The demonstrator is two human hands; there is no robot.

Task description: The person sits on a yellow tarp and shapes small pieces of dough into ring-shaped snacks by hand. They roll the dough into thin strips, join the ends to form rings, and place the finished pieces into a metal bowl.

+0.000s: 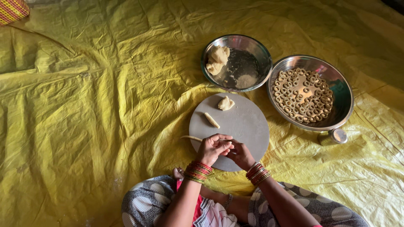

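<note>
Dough piece: small, pale, pinched between both hands over the 6 o'clock edge of the round board; mostly hidden by fingers, exact shape impossible to tell.
Left hand (211,148): curled closed, fingertips gripping the dough piece, stacked red and gold bangles at the wrist.
Right hand (240,153): curled closed against the left, fingertips meeting it on the same piece.
Doing it well, as a judgement: light, even fingertip pressure, ends brought together cleanly, worked low over the board so nothing drops on the sheet.
Round grey board (246,126): flat on the yellow sheet, directly in front of the knees.
Dough strip (211,120): short roll lying at 10 o'clock on the board.
Dough lump (226,103): at 12 o'clock on the board.
Thin dough strand (191,138): at the board's 9 o'clock rim.
Steel bowl (261,52): beyond the board at 12 o'clock, with larger dough pieces.
Steel plate (343,98): at 2 o'clock, filled with small dough rings.
Yellow sheet (92,105): crinkled, covering the floor.
</note>
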